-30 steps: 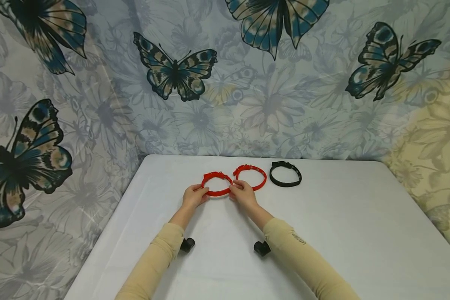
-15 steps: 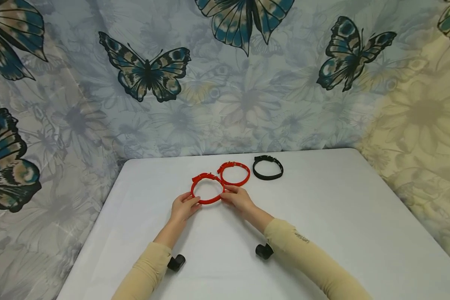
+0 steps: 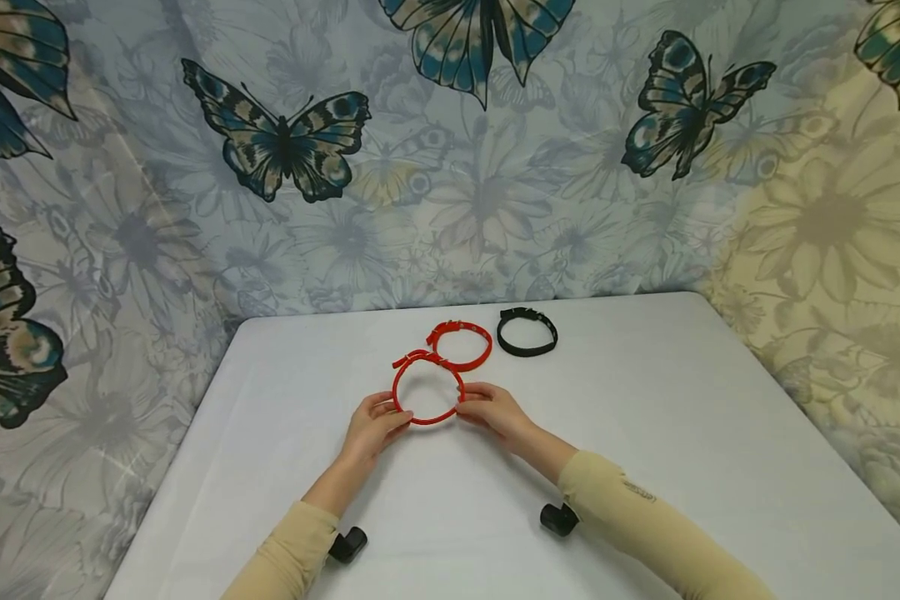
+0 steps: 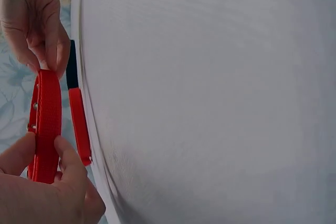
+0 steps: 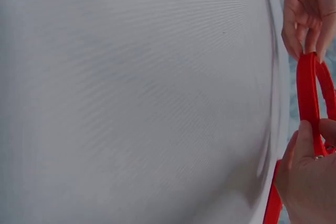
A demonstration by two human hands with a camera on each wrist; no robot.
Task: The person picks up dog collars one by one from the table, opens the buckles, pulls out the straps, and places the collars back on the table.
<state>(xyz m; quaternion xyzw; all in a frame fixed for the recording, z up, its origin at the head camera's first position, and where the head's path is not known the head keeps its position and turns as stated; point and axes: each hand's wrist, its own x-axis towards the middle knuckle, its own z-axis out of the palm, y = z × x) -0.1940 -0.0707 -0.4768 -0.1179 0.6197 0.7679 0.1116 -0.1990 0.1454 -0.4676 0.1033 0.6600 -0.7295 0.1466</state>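
Note:
A red buckled collar [image 3: 429, 423], closed into a ring with metal-lined holes, is held between both hands above the table. My left hand [image 3: 375, 427] pinches its left side with thumb and fingers, and my right hand [image 3: 495, 410] pinches the right side. In the left wrist view the red webbing [image 4: 48, 114] stretches between the two hands. The right wrist view shows the same band [image 5: 308, 90], with a bit of metal near the fingers. Just behind it lies a second red collar [image 3: 487, 346], which the held ring overlaps in the head view.
A black collar [image 3: 527, 351] lies right of the second red one, near the table's back edge. The white-covered table [image 3: 645, 433] meets a butterfly-print cloth backdrop [image 3: 487, 217]. Black wrist cameras [image 3: 558, 520] hang under both forearms.
Both hands have lifted the red collar off its place and drawn it nearer, tilting it so the ring faces up more. The head view has swung to the right.

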